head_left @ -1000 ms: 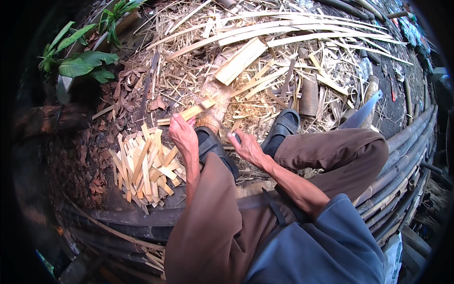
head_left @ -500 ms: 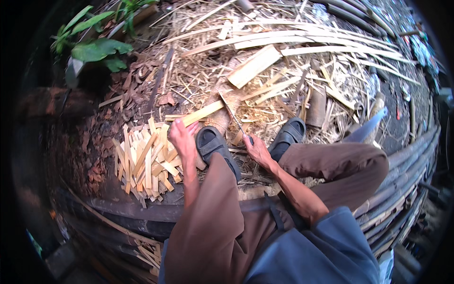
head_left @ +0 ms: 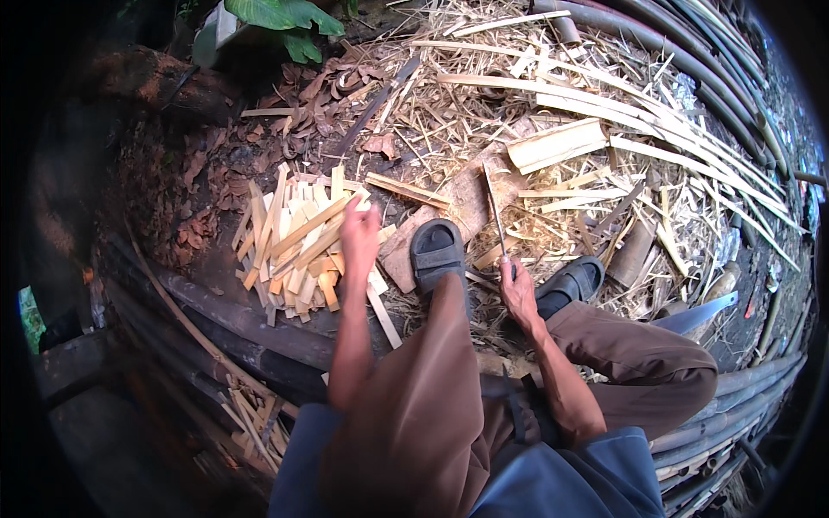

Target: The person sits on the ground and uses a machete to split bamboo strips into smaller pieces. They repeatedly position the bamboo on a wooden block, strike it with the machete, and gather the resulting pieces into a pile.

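Observation:
My right hand (head_left: 518, 293) is closed round the handle of a long narrow knife (head_left: 496, 210), its blade pointing away from me. The blade is over a brown wooden board (head_left: 462, 200) on the ground, partly under my left sandal. At the left, my left hand (head_left: 357, 235) is at the right edge of a heap of short pale split bamboo strips (head_left: 298, 250). Its fingers are blurred and overlap the strips, so whether they grip one is unclear. A loose strip (head_left: 406, 190) lies between the heap and the board.
A wide piece of split bamboo (head_left: 557, 147) lies beyond the board, near long pale bamboo strips (head_left: 648, 112). Shavings and dry leaves (head_left: 324, 95) cover much of the ground. A bluish flat blade (head_left: 698, 314) lies right of my knee. Dark poles (head_left: 734, 380) are stacked at the right.
My left hand has moved from the board to the heap; the strip it held against the blade is no longer on the board. The knife stays in my right hand. The view has shifted left.

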Tool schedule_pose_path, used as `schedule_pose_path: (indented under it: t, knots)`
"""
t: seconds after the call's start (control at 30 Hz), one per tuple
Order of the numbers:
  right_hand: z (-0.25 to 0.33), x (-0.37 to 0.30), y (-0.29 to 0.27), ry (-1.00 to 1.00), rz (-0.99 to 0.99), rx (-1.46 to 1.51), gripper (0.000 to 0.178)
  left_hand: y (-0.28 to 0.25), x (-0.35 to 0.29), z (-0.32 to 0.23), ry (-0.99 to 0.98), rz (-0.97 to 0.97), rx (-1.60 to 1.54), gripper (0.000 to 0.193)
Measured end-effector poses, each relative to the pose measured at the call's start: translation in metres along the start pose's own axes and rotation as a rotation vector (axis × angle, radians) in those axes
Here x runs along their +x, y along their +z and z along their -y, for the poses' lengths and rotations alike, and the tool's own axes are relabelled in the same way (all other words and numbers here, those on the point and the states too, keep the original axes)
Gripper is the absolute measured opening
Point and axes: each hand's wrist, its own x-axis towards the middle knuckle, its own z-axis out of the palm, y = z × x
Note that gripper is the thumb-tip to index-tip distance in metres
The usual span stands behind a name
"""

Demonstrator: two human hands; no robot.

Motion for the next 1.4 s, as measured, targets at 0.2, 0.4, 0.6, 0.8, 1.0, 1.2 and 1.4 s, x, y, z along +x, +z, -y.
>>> schedule_pose_path:
  t: [0.2,0.4,0.6,0.8,1.0,1.2,1.4]
  knots:
    - [0.007,-0.004,-0.008,0.153,0.16,0.304,0.038,0.059,0.083,0.001,-0.072,0.166,0.311,0.045]
    - [-0.007,-0.002,-0.036,0.235,0.03,0.24,0.045,0.083,0.069,-0.011,-0.069,0.005,-0.192,0.069]
    - [-0.013,0.001,-0.01,0.1,0.011,0.314,0.038,0.094,0.079,0.03,-0.124,-0.096,0.253,0.108]
    - [-0.013,0.0,-0.01,0.1,-0.022,0.315,0.038,0.074,0.048,-0.047,-0.371,-0.045,-0.801,0.096]
    - [0.018,-0.015,-0.02,0.096,-0.06,0.006,0.047,0.071,-0.015,-0.102,-0.133,0.223,-1.075,0.054]
    - [0.064,-0.037,-0.017,0.05,0.186,-0.106,0.045,0.045,-0.031,-0.115,-0.127,0.114,-0.762,0.063]
    - [0.052,-0.029,0.009,-0.054,0.07,-0.019,0.049,0.043,-0.047,-0.121,0.023,0.166,-0.293,0.059]
